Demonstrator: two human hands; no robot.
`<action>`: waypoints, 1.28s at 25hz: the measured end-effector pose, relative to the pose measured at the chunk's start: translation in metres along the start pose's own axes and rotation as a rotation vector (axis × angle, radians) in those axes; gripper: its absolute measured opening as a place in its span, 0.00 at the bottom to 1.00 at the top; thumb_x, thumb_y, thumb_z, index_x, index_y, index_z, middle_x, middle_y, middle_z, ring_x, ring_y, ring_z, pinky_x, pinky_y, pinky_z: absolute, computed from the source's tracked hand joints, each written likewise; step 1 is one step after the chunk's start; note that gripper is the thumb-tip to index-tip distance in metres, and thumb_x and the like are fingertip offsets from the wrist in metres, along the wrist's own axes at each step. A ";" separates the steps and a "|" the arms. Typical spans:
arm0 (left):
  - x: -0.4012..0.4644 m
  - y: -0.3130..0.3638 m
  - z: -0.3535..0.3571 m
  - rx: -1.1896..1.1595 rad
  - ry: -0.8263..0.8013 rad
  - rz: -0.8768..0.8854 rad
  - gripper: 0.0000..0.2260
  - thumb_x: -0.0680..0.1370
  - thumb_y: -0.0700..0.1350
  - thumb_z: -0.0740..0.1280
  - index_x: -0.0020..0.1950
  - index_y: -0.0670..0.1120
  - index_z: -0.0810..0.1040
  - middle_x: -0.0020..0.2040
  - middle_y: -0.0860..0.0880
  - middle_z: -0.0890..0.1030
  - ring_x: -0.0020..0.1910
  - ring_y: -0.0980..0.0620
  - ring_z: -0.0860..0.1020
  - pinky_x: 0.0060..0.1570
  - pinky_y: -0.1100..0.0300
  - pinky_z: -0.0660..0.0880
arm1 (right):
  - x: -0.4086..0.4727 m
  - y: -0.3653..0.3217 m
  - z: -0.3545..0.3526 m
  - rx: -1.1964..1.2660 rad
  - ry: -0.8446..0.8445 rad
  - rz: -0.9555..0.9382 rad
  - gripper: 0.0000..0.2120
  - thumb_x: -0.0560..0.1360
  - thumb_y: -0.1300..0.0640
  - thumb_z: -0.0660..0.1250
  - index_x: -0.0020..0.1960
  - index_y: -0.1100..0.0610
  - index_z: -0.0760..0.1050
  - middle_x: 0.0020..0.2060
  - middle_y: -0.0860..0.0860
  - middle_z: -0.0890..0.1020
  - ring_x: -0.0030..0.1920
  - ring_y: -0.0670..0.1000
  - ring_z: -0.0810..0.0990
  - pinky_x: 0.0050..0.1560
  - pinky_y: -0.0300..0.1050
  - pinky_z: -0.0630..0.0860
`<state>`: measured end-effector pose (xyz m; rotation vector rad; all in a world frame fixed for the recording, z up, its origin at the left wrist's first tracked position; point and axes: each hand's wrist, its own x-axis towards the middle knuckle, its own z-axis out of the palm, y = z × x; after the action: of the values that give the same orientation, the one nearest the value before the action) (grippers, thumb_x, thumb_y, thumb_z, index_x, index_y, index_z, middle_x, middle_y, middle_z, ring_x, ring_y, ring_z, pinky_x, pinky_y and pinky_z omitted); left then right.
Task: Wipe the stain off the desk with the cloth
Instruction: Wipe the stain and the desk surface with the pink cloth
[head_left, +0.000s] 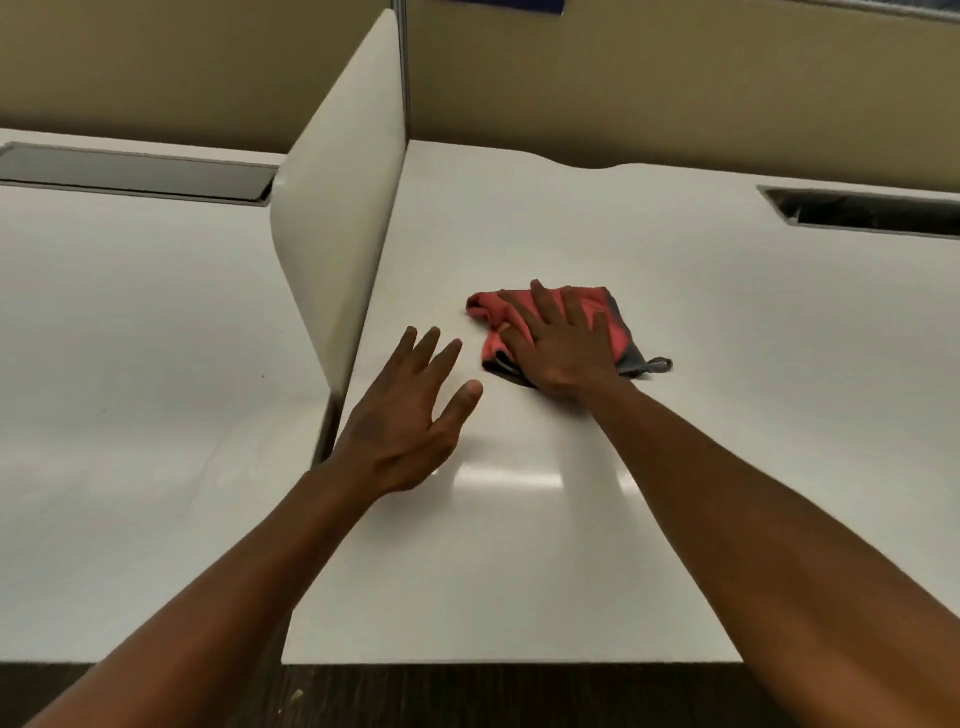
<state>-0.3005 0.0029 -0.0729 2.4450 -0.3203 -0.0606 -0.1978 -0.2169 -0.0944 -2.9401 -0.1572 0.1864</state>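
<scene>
A crumpled red and grey cloth (610, 317) with a small grey hanging loop lies on the white desk (519, 545). My right hand (558, 345) presses flat on the cloth, fingers spread and pointing away from me. My left hand (402, 421) hovers or rests just left of the cloth, fingers apart, holding nothing. I cannot make out a stain on the desk; a faint yellowish patch shows left of the cloth's far corner.
A white upright divider panel (343, 208) stands along the desk's left side, close to my left hand. Beyond it lies a neighbouring desk (130, 364) with a closed cable hatch (135, 174). An open cable slot (867, 210) sits at the back right. The desk's front edge is near me.
</scene>
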 end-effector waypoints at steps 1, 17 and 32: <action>0.006 0.004 0.002 0.025 -0.004 -0.007 0.31 0.82 0.64 0.54 0.82 0.55 0.55 0.83 0.56 0.50 0.81 0.61 0.40 0.75 0.61 0.45 | -0.004 0.022 -0.003 -0.011 0.005 0.061 0.27 0.83 0.34 0.43 0.81 0.32 0.44 0.85 0.45 0.45 0.84 0.58 0.41 0.79 0.68 0.39; -0.116 0.025 0.014 0.209 0.109 0.027 0.37 0.79 0.71 0.53 0.83 0.52 0.53 0.83 0.55 0.51 0.82 0.57 0.43 0.79 0.63 0.40 | -0.195 0.084 0.001 -0.032 0.064 0.017 0.26 0.80 0.31 0.36 0.76 0.26 0.33 0.84 0.45 0.41 0.83 0.56 0.38 0.78 0.59 0.31; -0.162 0.071 0.011 0.050 0.077 -0.153 0.35 0.78 0.73 0.51 0.82 0.59 0.54 0.81 0.64 0.48 0.80 0.66 0.43 0.75 0.59 0.52 | -0.283 0.028 0.031 0.074 -0.017 -0.145 0.28 0.83 0.31 0.44 0.82 0.33 0.43 0.84 0.43 0.44 0.84 0.57 0.44 0.79 0.65 0.38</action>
<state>-0.4743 -0.0179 -0.0431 2.5108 -0.1012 -0.0250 -0.4786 -0.2719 -0.0974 -2.8403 -0.3569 0.1915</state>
